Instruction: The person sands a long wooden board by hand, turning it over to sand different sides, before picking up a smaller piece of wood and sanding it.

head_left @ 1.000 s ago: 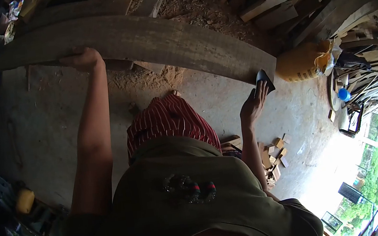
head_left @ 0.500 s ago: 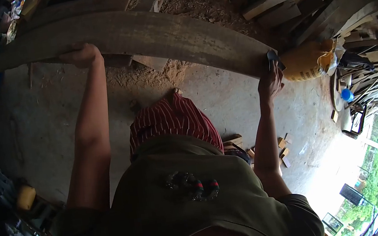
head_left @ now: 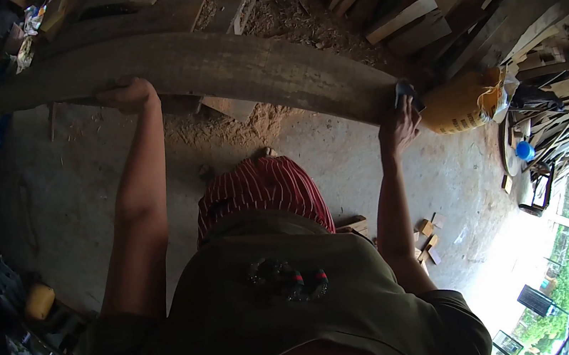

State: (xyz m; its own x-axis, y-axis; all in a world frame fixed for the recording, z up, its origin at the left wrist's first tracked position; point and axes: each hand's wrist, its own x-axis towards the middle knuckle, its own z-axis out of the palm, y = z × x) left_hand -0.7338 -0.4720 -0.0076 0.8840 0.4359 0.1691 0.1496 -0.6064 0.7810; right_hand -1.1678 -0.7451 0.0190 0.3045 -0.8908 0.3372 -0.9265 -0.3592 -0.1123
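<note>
Dusty concrete floor all round, with a drift of sawdust heaped under the middle of a long curved plank spanning the view from left to right. Behind it, stacked timber offcuts; just beside its right end, a yellow sack; lower right on the floor, a scatter of small wood blocks. Left hand on the plank's near edge, left of the middle, fingers curled over and clamped on the wood. Right hand up at the plank's far right end, fingers closed on a dark sheet (sandpaper, by the look, though too small to be sure), pressing it against the end of the board. Striped red cloth over a knee below, between the two arms. Judging from this, best to keep the left grip firm against any rocking or sliding, to lay the sheet flat to the wood rather than bear down through one fingertip, and to rub along the grain with even pressure. Worth minding the sharp corner at the end, likely to tear the sheet or catch skin, and worth keeping the wrist clear of the sack. Support under the plank hidden from view.
</note>
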